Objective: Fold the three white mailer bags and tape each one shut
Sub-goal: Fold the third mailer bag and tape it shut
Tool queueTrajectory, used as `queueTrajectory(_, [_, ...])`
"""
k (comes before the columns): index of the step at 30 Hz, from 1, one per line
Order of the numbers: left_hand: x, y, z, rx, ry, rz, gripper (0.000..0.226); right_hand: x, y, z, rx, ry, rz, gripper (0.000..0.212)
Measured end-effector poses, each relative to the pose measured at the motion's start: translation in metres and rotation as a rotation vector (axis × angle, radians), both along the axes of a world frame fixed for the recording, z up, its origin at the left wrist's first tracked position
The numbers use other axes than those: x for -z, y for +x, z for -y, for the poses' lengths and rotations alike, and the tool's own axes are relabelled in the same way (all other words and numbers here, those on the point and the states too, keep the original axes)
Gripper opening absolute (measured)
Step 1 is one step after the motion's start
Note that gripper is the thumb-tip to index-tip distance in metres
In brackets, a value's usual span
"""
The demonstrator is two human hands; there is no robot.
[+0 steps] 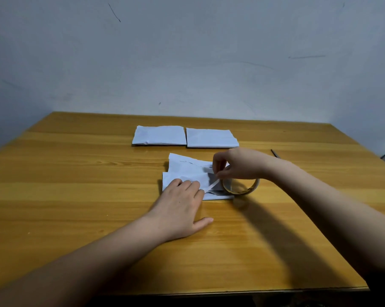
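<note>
Head view: the third mailer bag (187, 173) is being taped shut. It is pinned flat under the fingers of the left hand (180, 204), which lies open and grips nothing. Just right of that hand, the right hand (235, 166) is pinched closed on a tape strip (211, 186) drawn from the tape roll (241, 187) below it. Next, the strip probably needs pressing across the fold. Beyond both hands, two folded bags (185, 137) lie side by side; nothing blocks the work.

head view looks forward and down, seemingly close, over table (76, 196).
</note>
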State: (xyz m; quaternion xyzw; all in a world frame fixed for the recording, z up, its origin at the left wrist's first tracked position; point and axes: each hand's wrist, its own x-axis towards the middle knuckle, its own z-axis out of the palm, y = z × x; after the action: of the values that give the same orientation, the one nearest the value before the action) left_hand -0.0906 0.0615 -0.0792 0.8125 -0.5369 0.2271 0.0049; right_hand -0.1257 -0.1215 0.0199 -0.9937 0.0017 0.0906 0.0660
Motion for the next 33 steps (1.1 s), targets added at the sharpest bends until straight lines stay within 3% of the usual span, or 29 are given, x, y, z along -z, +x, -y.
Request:
queueTrajectory(7, [0.000,0.002,0.000,0.008,0.036,-0.024,0.066,0.011,-0.001,-0.001,-0.084,-0.306,0.035,0.009])
queueTrajectory(19, [-0.006,0.004,-0.005,0.010,0.109,-0.068,0.068,0.009,0.003,-0.013,-0.009,-0.343,-0.084,0.016])
queueTrajectory(25, [-0.020,0.002,0.001,-0.050,0.223,-0.158,0.085,0.009,0.012,-0.019,0.039,-0.408,-0.170,0.026])
queueTrajectory(33, [-0.026,0.002,0.006,-0.054,0.301,-0.127,0.079,0.012,0.019,-0.025,0.065,-0.482,-0.236,0.028])
